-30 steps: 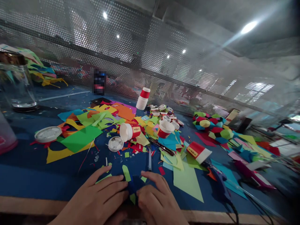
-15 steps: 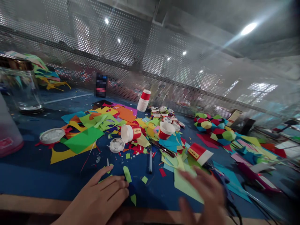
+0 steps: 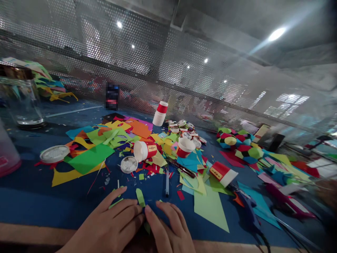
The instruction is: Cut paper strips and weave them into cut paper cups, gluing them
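Observation:
My left hand (image 3: pixel 116 219) rests low over the blue table near its front edge, most fingers curled in and the outermost one stretched forward. Against its fingertips is my right hand (image 3: pixel 172 228), its fingers bent down toward the same spot. What lies beneath the two sets of fingertips is hidden. A light-green paper strip (image 3: pixel 140 198) shows just ahead of where the hands meet, and a green scrap (image 3: pixel 147 228) peeks out between them. Another green piece (image 3: pixel 116 203) is partly covered by the left fingers. Beyond lies a pen (image 3: pixel 167 181).
Coloured paper sheets (image 3: pixel 92 158), red-and-white paper cups (image 3: pixel 150 150) and round lids (image 3: pixel 129 164) cover the middle. A glue gun (image 3: pixel 246 207) with a cord lies right. A glass jar (image 3: pixel 25 102) stands left, before a perforated metal screen (image 3: pixel 131 66).
My right hand has moved left and down from above the pale-green sheet to meet the left hand. The left hand has stayed nearly in place; the view has shifted slightly.

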The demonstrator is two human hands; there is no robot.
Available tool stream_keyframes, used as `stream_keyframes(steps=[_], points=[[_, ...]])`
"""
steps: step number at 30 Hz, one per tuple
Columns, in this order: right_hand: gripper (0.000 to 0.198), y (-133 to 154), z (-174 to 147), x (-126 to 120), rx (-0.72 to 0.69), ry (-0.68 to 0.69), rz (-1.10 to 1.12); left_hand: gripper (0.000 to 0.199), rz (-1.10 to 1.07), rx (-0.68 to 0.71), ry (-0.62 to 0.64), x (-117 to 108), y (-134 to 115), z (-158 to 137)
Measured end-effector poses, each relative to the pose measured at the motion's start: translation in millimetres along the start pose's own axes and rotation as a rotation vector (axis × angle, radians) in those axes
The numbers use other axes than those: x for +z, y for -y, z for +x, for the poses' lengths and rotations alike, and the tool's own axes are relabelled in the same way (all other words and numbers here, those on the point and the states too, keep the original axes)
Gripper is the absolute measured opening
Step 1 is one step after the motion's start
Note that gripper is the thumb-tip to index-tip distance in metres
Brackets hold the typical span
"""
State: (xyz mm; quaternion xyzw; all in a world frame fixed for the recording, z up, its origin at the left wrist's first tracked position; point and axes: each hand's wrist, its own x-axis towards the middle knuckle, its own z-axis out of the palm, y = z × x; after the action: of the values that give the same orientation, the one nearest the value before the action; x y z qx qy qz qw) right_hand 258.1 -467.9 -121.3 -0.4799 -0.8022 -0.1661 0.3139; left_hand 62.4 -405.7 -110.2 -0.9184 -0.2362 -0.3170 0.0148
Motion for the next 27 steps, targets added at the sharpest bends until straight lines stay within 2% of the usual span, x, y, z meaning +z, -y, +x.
stream_keyframes(steps=[4,8,11,14,16,19,20,22,25,27], points=[[0.063,-10.4,-1.4,1.5,-0.014,0.022,0.121,0.026,-0.043,-0.004,-0.045,-0.6,4.2,3.4],[0.068,-15.1,4.3,4.6,-0.104,0.003,0.017,0.021,-0.043,0.027,-0.041,-10.2,8.8,8.7],[0.063,-15.1,12.0,5.7,-0.188,-0.036,-0.012,0.014,-0.02,0.094,0.04,-19.8,10.5,12.8],[0.067,-13.4,14.7,5.6,-0.199,-0.069,-0.011,0.022,-0.011,0.07,0.089,-24.1,11.2,13.4],[0.074,-12.0,12.7,4.4,-0.132,-0.056,0.062,0.024,-0.03,0.046,0.096,-23.8,11.1,12.2],[0.079,-11.0,9.5,-0.6,0.141,-0.061,0.27,0.019,-0.071,-0.014,0.06,-20.3,9.9,10.4],[0.077,-11.0,9.6,-2.7,0.224,-0.082,0.312,0.017,-0.086,-0.04,0.051,-18.7,9.3,10.0],[0.066,-11.5,12.2,-6.1,0.253,-0.127,0.302,0.015,-0.124,-0.087,0.039,-15.3,7.9,9.1],[0.038,-10.8,18.6,-4.5,0.098,-0.119,0.185,0.02,-0.178,-0.126,0.041,-12.0,6.6,6.8],[0.027,-8.5,21.5,0.9,0.054,-0.091,0.128,0.022,-0.185,-0.143,0.032,-12.8,7.8,5.1]])
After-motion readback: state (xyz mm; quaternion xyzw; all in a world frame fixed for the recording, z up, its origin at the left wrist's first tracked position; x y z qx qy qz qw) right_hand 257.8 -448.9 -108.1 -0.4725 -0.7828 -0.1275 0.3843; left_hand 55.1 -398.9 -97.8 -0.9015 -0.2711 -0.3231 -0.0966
